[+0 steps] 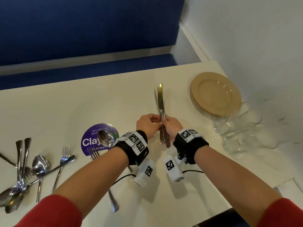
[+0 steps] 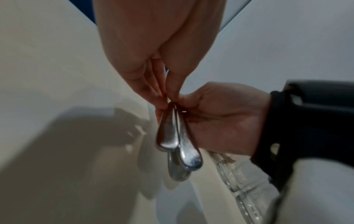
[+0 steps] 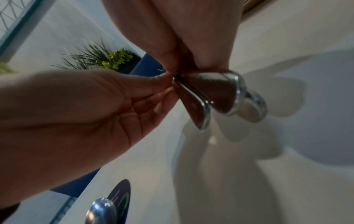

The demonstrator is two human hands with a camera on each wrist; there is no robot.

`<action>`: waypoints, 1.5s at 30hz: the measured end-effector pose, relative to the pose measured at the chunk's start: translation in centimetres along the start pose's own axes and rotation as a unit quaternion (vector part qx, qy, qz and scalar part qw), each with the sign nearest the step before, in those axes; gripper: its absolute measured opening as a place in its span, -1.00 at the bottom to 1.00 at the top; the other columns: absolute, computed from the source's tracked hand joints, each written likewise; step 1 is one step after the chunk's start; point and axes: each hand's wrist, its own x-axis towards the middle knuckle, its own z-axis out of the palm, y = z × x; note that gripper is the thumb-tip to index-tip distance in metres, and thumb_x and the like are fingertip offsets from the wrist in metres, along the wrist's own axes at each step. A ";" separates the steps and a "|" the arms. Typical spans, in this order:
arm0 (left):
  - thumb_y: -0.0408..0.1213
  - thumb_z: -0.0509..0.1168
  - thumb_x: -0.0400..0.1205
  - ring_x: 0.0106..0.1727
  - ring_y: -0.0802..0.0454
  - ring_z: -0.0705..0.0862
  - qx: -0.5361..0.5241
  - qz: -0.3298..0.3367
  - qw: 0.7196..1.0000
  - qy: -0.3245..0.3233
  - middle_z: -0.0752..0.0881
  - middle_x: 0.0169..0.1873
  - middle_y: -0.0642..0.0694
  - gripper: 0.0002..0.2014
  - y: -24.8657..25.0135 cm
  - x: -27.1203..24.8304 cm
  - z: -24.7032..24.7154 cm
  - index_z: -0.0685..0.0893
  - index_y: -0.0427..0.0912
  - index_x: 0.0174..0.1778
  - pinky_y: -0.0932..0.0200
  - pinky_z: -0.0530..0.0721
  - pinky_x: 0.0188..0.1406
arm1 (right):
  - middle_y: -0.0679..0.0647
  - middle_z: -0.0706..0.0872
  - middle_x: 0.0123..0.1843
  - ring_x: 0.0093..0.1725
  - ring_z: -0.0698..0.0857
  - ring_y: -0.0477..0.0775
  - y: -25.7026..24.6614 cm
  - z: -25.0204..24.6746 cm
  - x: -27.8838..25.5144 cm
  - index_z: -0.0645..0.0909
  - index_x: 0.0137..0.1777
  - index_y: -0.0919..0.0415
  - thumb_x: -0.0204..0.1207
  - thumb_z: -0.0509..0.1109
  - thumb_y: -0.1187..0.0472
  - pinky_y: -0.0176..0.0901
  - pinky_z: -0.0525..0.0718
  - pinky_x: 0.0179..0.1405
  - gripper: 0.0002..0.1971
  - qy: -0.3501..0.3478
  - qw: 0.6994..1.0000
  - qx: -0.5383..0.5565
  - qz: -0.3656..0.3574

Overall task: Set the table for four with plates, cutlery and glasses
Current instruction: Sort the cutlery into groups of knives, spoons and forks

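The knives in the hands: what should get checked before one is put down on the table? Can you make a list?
1. Right hand grips the knives firmly: ok, fingers curl round the handles.
2. Left hand has one knife pinched apart from the rest: cannot tell, the handles overlap.
3. Blades point away from the person: ok.
4. Bare table to lay a knife on: ok.
5. Plates dealt out to four places: not ok, they sit in one stack.
6. Glasses clear of the right arm: cannot tell, they bunch close beside it.
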 end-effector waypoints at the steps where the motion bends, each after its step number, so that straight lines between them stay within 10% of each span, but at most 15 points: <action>1: -0.46 0.42 0.52 -0.01 -0.08 0.78 0.005 -0.002 1.000 0.013 0.79 -0.06 -0.14 -0.74 0.0 0.6 0.4 0.72 -0.21 0.12 0.01 0.73 0.14 | 0.34 0.68 0.24 0.21 0.66 0.35 -0.4 -0.2 0.4 0.52 0.40 0.30 0.71 0.05 0.20 0.23 0.58 0.30 -0.62 -0.007 1.000 0.003 0.003; 10: -0.36 0.43 0.52 -0.03 0.03 0.78 -0.030 -0.059 0.991 0.113 0.82 -0.13 -0.02 -0.75 0.3 4.8 2.8 0.70 -0.02 0.08 0.06 0.71 0.16 | 0.17 0.71 -0.08 -0.22 0.62 0.06 -2.0 -2.8 2.7 0.67 0.17 0.15 0.71 0.06 0.25 -0.34 0.51 -0.42 -0.68 -0.009 1.000 -0.018 -0.007; 23: -0.20 0.42 0.54 -0.11 0.04 0.71 0.046 -0.068 0.982 0.169 0.71 -0.31 0.01 -0.71 0.1 5.3 2.1 0.68 -0.12 0.18 0.14 0.66 0.12 | 0.18 0.66 0.12 0.20 0.52 0.24 -2.0 -1.3 4.6 0.66 0.23 0.04 0.68 0.08 0.12 0.10 0.56 0.24 -0.67 0.027 0.974 -0.221 -0.033; 29: -0.33 0.37 0.55 -0.10 -0.01 0.76 0.084 -0.039 0.984 0.150 0.72 -0.33 -0.01 -0.66 0.6 5.5 2.4 0.66 -0.13 0.26 0.10 0.68 0.13 | 0.27 0.63 0.01 -0.02 0.67 0.26 -2.0 -3.0 5.0 0.68 0.14 0.27 0.66 0.16 0.24 -0.09 0.62 -0.08 -0.73 0.025 0.953 -0.276 -0.124; 34: -0.38 0.38 0.53 -0.06 0.00 0.71 0.124 -0.035 0.979 0.161 0.72 -0.19 -0.07 -0.61 0.5 5.7 1.9 0.60 -0.15 0.30 0.17 0.67 0.06 | 0.25 0.75 -0.01 0.02 0.70 0.23 -1.9 -4.5 4.8 0.65 0.22 0.34 0.58 0.26 0.33 0.05 0.65 0.16 -0.73 0.039 0.965 -0.227 -0.121; 37: -0.39 0.41 0.51 -0.09 -0.02 0.68 0.134 -0.024 0.976 0.169 0.68 -0.17 -0.10 -0.66 0.5 5.6 1.7 0.58 -0.18 0.21 0.13 0.66 -0.02 | 0.14 0.77 0.02 0.08 0.69 0.12 -1.9 -4.8 4.8 0.61 0.34 0.21 0.56 0.29 0.31 -0.23 0.56 0.15 -0.66 0.045 0.974 -0.197 -0.100; 45: -0.05 0.32 0.61 -0.12 0.04 0.69 0.137 0.015 0.980 0.141 0.72 -0.18 -0.02 -0.77 1.4 5.2 2.3 0.69 -0.09 0.07 0.18 0.64 -0.01 | 0.21 0.77 -0.06 -0.14 0.65 0.01 -1.7 -5.5 4.7 0.66 0.26 0.23 0.52 0.38 0.28 -0.26 0.60 0.09 -0.69 0.072 0.986 -0.085 -0.121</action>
